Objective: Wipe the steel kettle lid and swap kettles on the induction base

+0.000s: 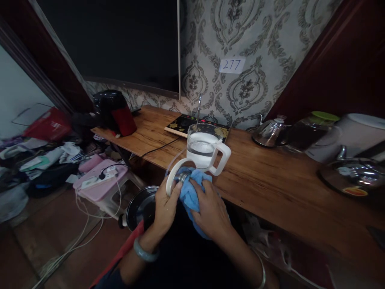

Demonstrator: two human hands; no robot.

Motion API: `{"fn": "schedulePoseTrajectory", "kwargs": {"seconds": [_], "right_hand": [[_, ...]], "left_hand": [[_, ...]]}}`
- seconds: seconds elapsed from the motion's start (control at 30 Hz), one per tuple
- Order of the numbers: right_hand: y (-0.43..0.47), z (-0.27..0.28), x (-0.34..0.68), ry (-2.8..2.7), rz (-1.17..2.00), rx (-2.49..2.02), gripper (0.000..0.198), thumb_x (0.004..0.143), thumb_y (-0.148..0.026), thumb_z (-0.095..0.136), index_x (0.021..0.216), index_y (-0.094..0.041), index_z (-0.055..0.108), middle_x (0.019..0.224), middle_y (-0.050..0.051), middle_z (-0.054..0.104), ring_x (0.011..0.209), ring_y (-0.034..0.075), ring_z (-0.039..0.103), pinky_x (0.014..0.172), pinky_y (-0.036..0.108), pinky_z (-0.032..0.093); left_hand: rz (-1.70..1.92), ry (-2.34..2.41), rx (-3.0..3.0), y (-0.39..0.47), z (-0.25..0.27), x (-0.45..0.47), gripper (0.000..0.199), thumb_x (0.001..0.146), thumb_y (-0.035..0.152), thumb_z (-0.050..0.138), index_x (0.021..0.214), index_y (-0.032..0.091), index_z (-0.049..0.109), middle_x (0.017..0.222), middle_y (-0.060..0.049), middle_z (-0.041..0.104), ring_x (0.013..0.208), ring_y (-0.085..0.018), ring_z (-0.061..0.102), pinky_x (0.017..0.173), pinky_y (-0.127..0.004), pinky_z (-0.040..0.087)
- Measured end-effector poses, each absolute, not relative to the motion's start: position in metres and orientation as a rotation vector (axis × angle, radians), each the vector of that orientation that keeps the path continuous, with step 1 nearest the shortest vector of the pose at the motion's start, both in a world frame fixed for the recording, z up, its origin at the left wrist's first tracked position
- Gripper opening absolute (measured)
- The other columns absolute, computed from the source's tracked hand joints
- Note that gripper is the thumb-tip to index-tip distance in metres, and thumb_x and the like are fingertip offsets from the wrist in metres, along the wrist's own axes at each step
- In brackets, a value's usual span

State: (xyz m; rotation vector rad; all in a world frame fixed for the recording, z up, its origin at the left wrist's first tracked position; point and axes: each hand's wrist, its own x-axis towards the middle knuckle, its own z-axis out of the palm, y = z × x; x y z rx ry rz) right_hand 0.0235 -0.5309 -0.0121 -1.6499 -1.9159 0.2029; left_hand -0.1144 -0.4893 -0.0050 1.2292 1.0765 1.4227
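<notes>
My left hand (165,204) grips a white round lid (172,178) by its edge, tilted up on its side. From the lid's inner face sticks a shiny metal part (182,176). A crumpled blue cloth (190,196) is bunched in my right hand (212,208), its fingers pressing it against that metal part. Just beyond my hands, at the table's front edge, stands a glass pot (201,150) with a white handle and a clear liquid inside. Behind it lies a black flowered hot plate (182,124) with a red light on.
On the wooden table (258,172), metal kettles (270,132) and a pot with a green lid (325,117) stand to the right. A black-and-red appliance (116,114) is at the left. Below are a pink stool (104,190) with a power strip and a black pan (144,206).
</notes>
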Motion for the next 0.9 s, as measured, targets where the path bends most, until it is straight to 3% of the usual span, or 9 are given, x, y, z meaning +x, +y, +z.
{"fn": "schedulePoseTrajectory", "kwargs": {"seconds": [0.13,0.2,0.3,0.43,0.57,0.63,0.73,0.9], "right_hand": [[-0.526,-0.015,0.043,-1.823,0.446,-1.362,0.048,0.072,-0.019,0.062,0.12,-0.024,0.069,0.106,0.008,0.066,0.099,0.029,0.065,0.086,0.043,0.057],[-0.524,-0.018,0.055,-1.652,0.491,-1.247,0.035,0.075,-0.023,0.062,0.108,-0.024,0.072,0.101,0.006,0.069,0.096,0.027,0.067,0.086,0.041,0.057],[-0.528,-0.015,0.069,-1.36,0.442,-1.231,0.026,0.083,-0.031,0.063,0.107,-0.025,0.07,0.103,0.005,0.071,0.097,0.027,0.068,0.088,0.042,0.056],[-0.537,0.001,0.071,-1.336,0.264,-1.234,0.04,0.091,-0.043,0.062,0.128,-0.028,0.063,0.123,0.008,0.064,0.116,0.03,0.062,0.102,0.051,0.05],[-0.527,0.007,0.061,-1.703,0.148,-1.268,0.059,0.088,-0.048,0.065,0.143,-0.026,0.056,0.146,0.013,0.047,0.135,0.037,0.046,0.112,0.06,0.038],[-0.519,0.001,0.059,-1.777,0.184,-1.279,0.052,0.088,-0.043,0.065,0.136,-0.024,0.062,0.14,0.014,0.052,0.13,0.036,0.051,0.11,0.056,0.042],[-0.512,-0.012,0.06,-1.682,0.298,-1.228,0.042,0.088,-0.038,0.065,0.127,-0.023,0.068,0.127,0.012,0.063,0.116,0.03,0.062,0.099,0.045,0.052],[-0.514,-0.028,0.06,-1.288,0.405,-1.207,0.031,0.083,-0.039,0.069,0.109,-0.023,0.074,0.112,0.008,0.073,0.101,0.027,0.07,0.09,0.04,0.056]], "left_hand": [[1.446,1.087,1.149,-0.484,-0.012,-0.117,0.025,0.077,0.041,0.08,0.086,0.019,0.076,0.078,0.0,0.069,0.077,-0.019,0.062,0.077,-0.027,0.049],[1.439,1.083,1.126,-0.481,-0.015,-0.12,0.028,0.078,0.044,0.079,0.089,0.018,0.076,0.079,0.0,0.07,0.076,-0.018,0.061,0.074,-0.026,0.048],[1.381,1.043,1.121,-0.478,-0.017,-0.126,0.033,0.079,0.045,0.078,0.098,0.018,0.077,0.085,-0.002,0.073,0.078,-0.019,0.063,0.074,-0.026,0.048],[1.251,1.027,1.277,-0.482,-0.012,-0.126,0.029,0.082,0.044,0.075,0.093,0.017,0.078,0.08,-0.003,0.072,0.074,-0.019,0.061,0.071,-0.027,0.048],[1.107,0.87,1.59,-0.486,0.002,-0.123,0.017,0.081,0.035,0.075,0.085,0.019,0.079,0.084,-0.004,0.072,0.074,-0.019,0.061,0.072,-0.027,0.048],[1.025,0.796,1.707,-0.487,0.007,-0.125,0.014,0.083,0.032,0.073,0.079,0.019,0.079,0.081,-0.004,0.071,0.07,-0.018,0.059,0.069,-0.026,0.047],[0.933,0.78,1.731,-0.486,0.007,-0.132,0.015,0.085,0.032,0.071,0.086,0.019,0.079,0.08,-0.004,0.069,0.07,-0.018,0.058,0.068,-0.025,0.046],[0.94,0.867,1.422,-0.484,-0.004,-0.14,0.025,0.08,0.038,0.078,0.092,0.017,0.08,0.074,-0.002,0.069,0.067,-0.016,0.058,0.064,-0.024,0.046]]}}
